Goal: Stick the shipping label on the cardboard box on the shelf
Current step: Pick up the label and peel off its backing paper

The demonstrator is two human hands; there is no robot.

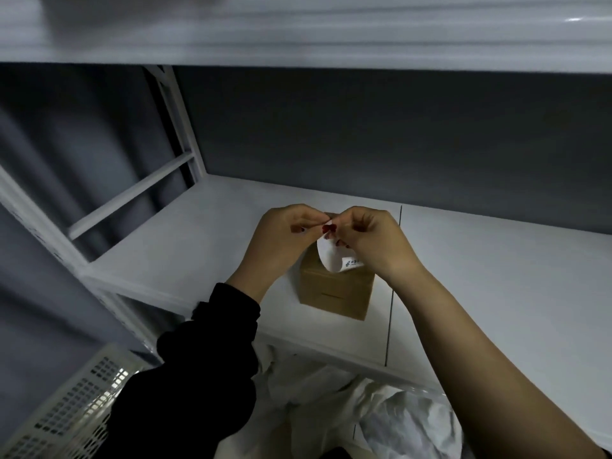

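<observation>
- Pinching top edge of curled white paper shipping label (331,258): left hand (285,234), right hand (367,241).
- Directly beneath pinch: small brown cardboard box (336,293) on white shelf (205,240).
- Risk: curl self-adhering or creasing if lowered unevenly.

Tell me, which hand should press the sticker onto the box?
Probably the right hand. It holds the curled shipping label on the side hanging right above the cardboard box. The left hand only pinches the top corner, further from the box.

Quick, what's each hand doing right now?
Left hand: closed, pinching the top edge of the shipping label.
Right hand: closed, pinching the same label's top edge.
</observation>
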